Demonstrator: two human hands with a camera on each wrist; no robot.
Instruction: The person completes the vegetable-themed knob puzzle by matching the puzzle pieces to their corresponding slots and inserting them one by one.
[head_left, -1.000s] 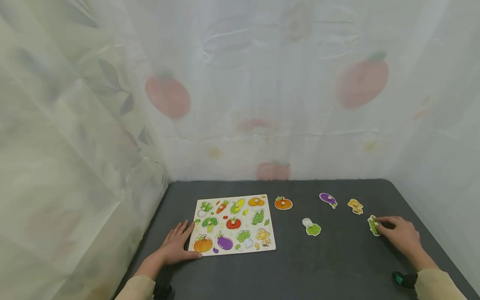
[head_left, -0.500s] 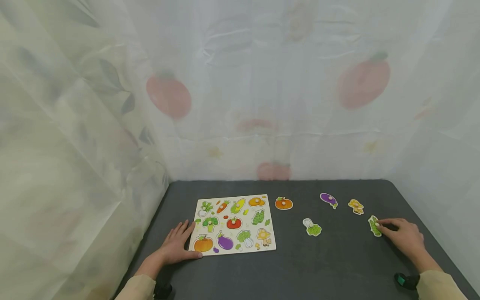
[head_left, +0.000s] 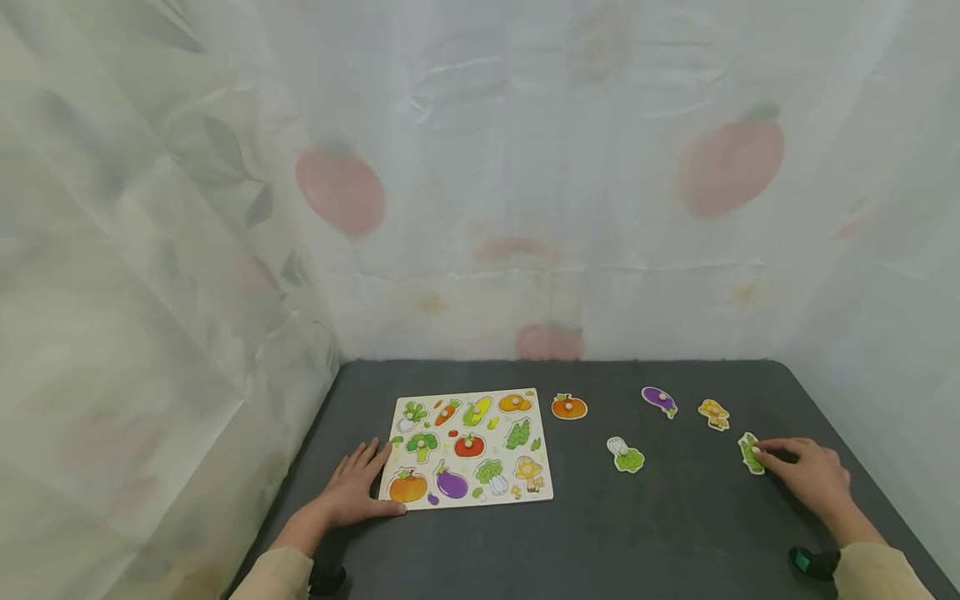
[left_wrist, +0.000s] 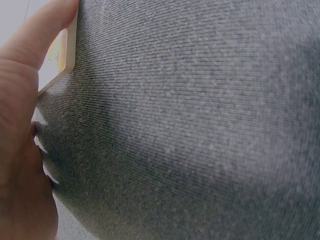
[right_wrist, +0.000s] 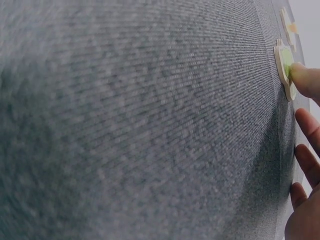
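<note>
My left hand point(head_left: 348, 496) lies with spread fingers on the left edge of a white vegetable puzzle board point(head_left: 493, 447), thumb over its near corner. The left wrist view shows the thumb point(left_wrist: 37, 32) against the board's rim point(left_wrist: 71, 55). At the far right, my right hand point(head_left: 810, 475) has thumb and index finger at the knob of a green pea-pod puzzle piece point(head_left: 750, 455), which lies on the table. In the right wrist view a fingertip point(right_wrist: 300, 75) touches the green piece point(right_wrist: 286, 57); the other fingers are bent beside it.
On the dark table point(head_left: 600, 542) lie a pumpkin piece point(head_left: 569, 408), a bok choy piece point(head_left: 627, 457), an eggplant piece point(head_left: 659, 402) and a mushroom piece point(head_left: 714, 414). Several knobbed pieces, such as the tomato point(head_left: 469, 447), sit in the board. Pale curtains point(head_left: 555, 208) surround the table.
</note>
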